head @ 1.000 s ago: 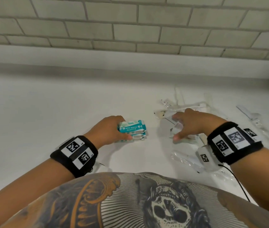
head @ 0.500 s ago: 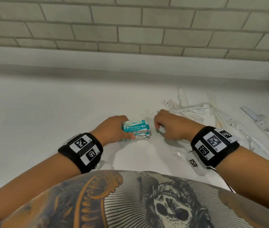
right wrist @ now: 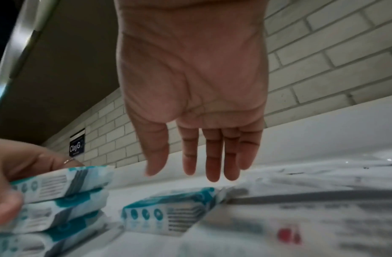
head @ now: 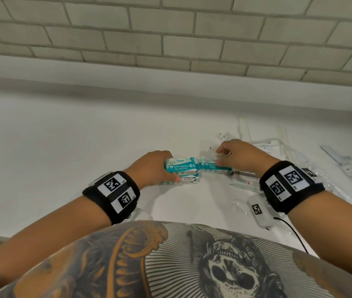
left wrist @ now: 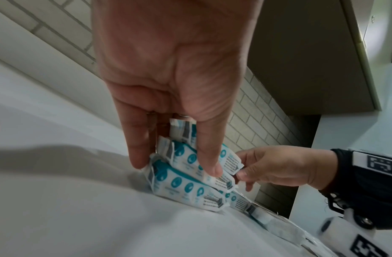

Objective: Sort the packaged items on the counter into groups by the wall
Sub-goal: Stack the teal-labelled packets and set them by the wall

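— Down at six o'clock on the white counter (head: 67, 147), what do we have, working from the left?

— Our left hand (head: 153, 168) comes first, thumb and fingers curled round a small stack of teal-and-white soft plastic mini wipes packs (head: 181, 168), pinching it together where it sits on the counter. At three o'clock of that stack, nearly touching it, lies one more teal-and-white wipes pack (head: 212, 166) on its own.

— And our right hand (head: 243, 157)?

— It hovers over that single pack. From the wrist view its fingers (right wrist: 212, 156) hang straight and relaxed, holding nothing.

— Further right?

— A scatter of clear plastic sleeves with white utensils (head: 282, 147) spreads toward three o'clock, and a flat white packet with a red mark (head: 248, 181) sits just under our right wrist.

— So which step are we on?

— We judge we're gathering the wipes into one group; the brick wall (head: 170, 39) at twelve o'clock is well apart, so nothing is placed there yet.

— Next?

— We'd say the right hand needs to close on the loose pack and set it on the stack, square, while the left steadies the slippery pile.
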`<state>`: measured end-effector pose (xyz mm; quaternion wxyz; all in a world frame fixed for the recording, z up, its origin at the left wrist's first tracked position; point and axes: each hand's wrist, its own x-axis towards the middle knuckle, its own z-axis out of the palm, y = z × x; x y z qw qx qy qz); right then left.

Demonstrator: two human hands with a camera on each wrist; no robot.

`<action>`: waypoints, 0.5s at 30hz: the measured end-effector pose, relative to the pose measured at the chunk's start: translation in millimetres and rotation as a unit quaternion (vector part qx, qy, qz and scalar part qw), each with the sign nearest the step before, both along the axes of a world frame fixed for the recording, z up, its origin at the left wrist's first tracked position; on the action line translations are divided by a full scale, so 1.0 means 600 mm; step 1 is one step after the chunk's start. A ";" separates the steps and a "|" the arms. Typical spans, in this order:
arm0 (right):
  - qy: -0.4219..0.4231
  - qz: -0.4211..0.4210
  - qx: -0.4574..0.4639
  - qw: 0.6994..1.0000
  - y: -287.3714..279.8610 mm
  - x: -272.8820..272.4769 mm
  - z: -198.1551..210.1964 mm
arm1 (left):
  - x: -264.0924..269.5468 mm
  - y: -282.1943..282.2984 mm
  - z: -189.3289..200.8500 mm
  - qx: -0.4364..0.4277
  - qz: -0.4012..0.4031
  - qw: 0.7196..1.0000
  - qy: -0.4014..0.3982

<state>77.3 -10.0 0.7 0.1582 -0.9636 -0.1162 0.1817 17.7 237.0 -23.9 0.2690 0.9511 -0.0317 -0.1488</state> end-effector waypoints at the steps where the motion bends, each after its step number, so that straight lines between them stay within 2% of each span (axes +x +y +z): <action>1: 0.007 0.024 -0.022 0.999 0.004 -0.003 -0.005 | 0.000 0.000 0.000 -0.001 0.000 1.000 0.001; 4: -0.022 0.080 -0.134 0.987 0.021 -0.008 -0.024 | -0.002 0.000 0.003 -0.002 0.000 1.000 0.007; 6: -0.064 0.060 -0.107 0.990 0.029 -0.001 -0.009 | -0.004 0.001 0.004 -0.008 0.003 1.000 0.011; 9: -0.123 0.049 0.005 0.991 0.045 0.007 0.042 | -0.009 0.002 0.006 -0.060 0.016 0.998 0.018; 11: -0.118 0.105 0.034 0.987 0.070 0.000 0.067 | -0.010 0.004 0.007 -0.107 0.030 0.994 0.019; 15: -0.088 0.213 -0.016 0.973 0.126 -0.029 0.059 | -0.012 0.009 0.007 -0.152 0.031 0.988 0.000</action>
